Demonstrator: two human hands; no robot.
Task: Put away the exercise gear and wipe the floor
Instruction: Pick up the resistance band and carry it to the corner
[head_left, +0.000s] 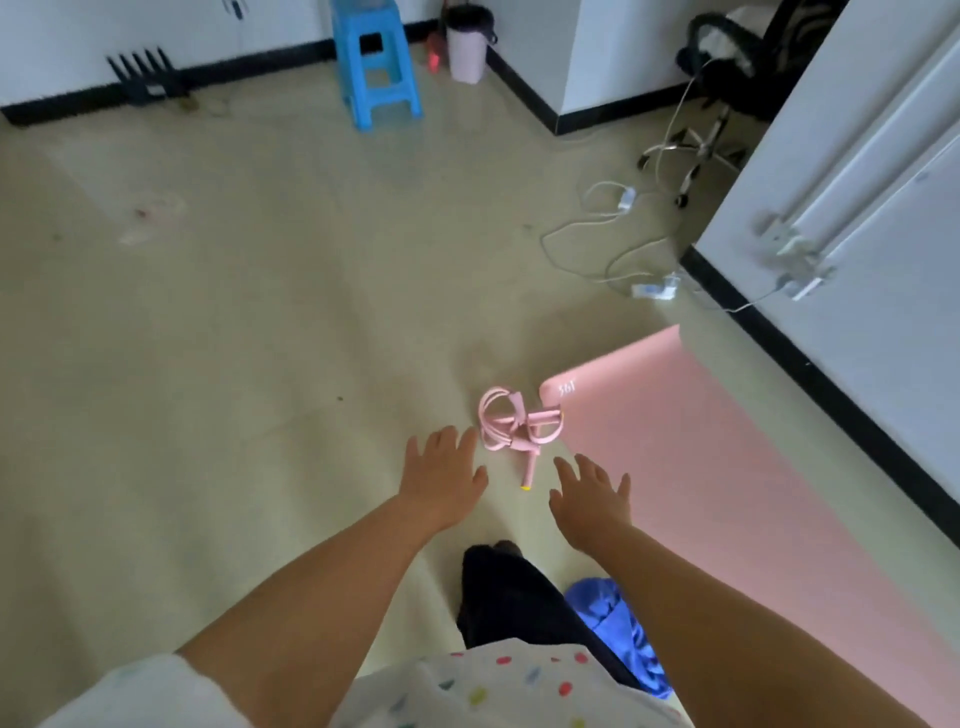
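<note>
A pink jump rope (511, 423) lies bundled on the beige floor, just off the near-left corner of a pink exercise mat (717, 457) that is spread flat toward the right. My left hand (444, 480) hovers with fingers spread just left of the rope, holding nothing. On the other side, my right hand (592, 496) is stretched out with fingers spread, below and to the right of the rope near the mat's edge, also holding nothing. A blue cloth (618, 629) lies crumpled on the floor by my leg.
A blue plastic stool (379, 62) and a pale bin (467, 47) stand at the back wall. White cables and power strips (654, 288) trail across the floor at right, near an office chair base (696, 150). A white wall (857, 208) borders the mat's right side.
</note>
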